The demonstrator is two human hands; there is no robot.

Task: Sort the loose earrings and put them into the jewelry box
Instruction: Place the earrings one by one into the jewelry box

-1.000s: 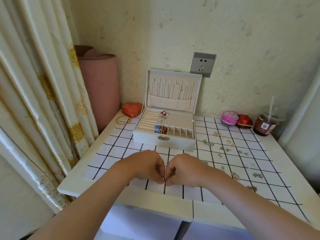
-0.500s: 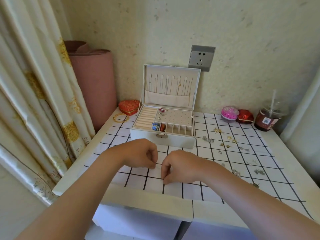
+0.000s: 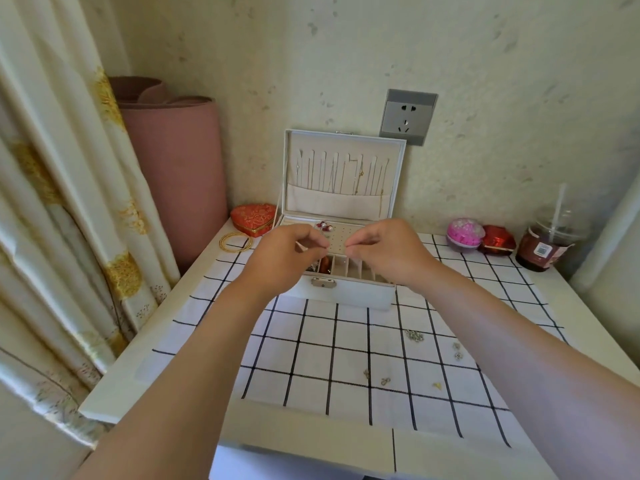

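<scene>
- The worktop (image 3: 588, 317) carries a checked cloth (image 3: 311, 358) and, at its back against the wall, the open jewelry box (image 3: 346, 296), lid upright, long side running left to right across my view.
- My left hand (image 3: 284, 261) and right hand (image 3: 388, 251) hover side by side over the box, pinched fingertips facing each other just above the perforated earring panel (image 3: 337, 240). That panel lies directly below and between my hands, so neither is clearly nearer.
- Each hand is closed in a fine pinch. I judge that I hold an earring and perhaps its back, but the piece is too small to make out, so I cannot tell what either grips.
- The loose earrings (image 3: 414, 336) lie scattered on the cloth near my right forearm, well apart from the box.
- My hands hide the box's left compartments and part of the front dividers. Which panel hole is free I cannot tell.
</scene>
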